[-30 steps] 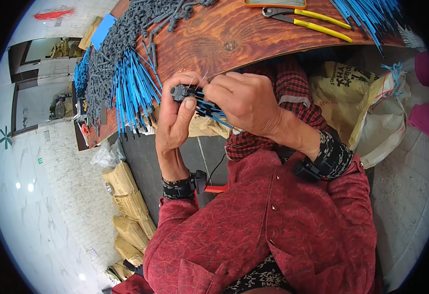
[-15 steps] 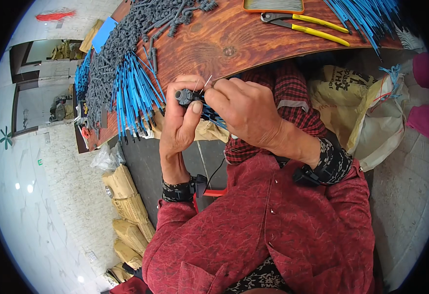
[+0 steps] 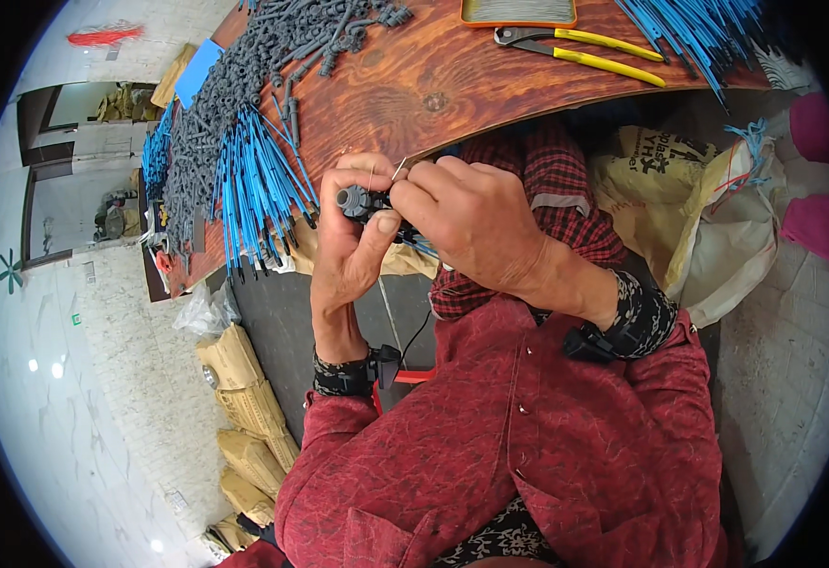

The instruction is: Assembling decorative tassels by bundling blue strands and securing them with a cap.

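My left hand (image 3: 346, 251) is closed round dark grey plastic fittings (image 3: 354, 202), its thumb pressing on them from the near side. Blue tubes (image 3: 424, 248) run from beneath the fittings and are mostly hidden behind my right hand. A short, thin metal wire (image 3: 399, 168) stands up beside the fittings, between the fingers of both hands. Bent fingers of my right hand (image 3: 476, 222) pinch at this wire; the exact grip is hidden behind the knuckles. Both hands are just off the near edge of the wooden table (image 3: 405, 95).
Loose grey fittings (image 3: 253, 71) are heaped on the table's left, beside blue tubes (image 3: 261, 189) overhanging the edge. Yellow-handled pliers (image 3: 585, 52) lie near an orange-rimmed tray (image 3: 518, 23) of thin wires. More blue tubes (image 3: 689, 38) lie at the far right. A woven sack (image 3: 660, 199) stands right.
The wire, long and straight before, now shows a shorter, bent end above the fingers. Both hands have shifted slightly toward me with the fittings. The whole view has moved a little.
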A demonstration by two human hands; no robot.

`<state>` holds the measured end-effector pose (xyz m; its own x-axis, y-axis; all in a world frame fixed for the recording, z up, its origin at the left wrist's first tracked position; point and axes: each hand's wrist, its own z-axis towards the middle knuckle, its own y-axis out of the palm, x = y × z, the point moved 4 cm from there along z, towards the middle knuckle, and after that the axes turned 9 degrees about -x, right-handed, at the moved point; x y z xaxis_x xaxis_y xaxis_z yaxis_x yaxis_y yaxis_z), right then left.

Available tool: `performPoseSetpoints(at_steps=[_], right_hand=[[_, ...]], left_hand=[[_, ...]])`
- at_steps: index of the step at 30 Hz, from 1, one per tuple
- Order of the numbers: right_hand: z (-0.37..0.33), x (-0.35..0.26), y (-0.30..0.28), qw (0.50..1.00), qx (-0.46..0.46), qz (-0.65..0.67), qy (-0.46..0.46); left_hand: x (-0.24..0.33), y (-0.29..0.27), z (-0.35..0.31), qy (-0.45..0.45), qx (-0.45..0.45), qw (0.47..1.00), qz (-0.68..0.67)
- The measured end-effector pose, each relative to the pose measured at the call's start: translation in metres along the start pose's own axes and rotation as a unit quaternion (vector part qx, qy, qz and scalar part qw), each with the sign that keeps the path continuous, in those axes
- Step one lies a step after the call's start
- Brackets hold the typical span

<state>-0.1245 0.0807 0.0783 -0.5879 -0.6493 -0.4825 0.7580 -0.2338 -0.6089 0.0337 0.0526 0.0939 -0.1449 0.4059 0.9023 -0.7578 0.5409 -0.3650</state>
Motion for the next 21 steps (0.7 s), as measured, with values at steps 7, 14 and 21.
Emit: performPoseSetpoints(at_steps=[7,14,21], right_hand=[[-0.01,0.005,0.006,0.995,0.057,0.087,0.008],[-0.016,0.002,0.013,0.987,0.106,0.118,0.034],[-0.01,0.011,0.013,0.981,0.135,0.129,0.059]], left_hand=[[-0.002,0.003,-0.005,0.021,0.027,0.999,-0.035],[0.001,0.002,-0.004,0.023,0.048,0.999,-0.004],[-0.005,0.006,0.006,0.018,0.082,0.996,-0.014]])
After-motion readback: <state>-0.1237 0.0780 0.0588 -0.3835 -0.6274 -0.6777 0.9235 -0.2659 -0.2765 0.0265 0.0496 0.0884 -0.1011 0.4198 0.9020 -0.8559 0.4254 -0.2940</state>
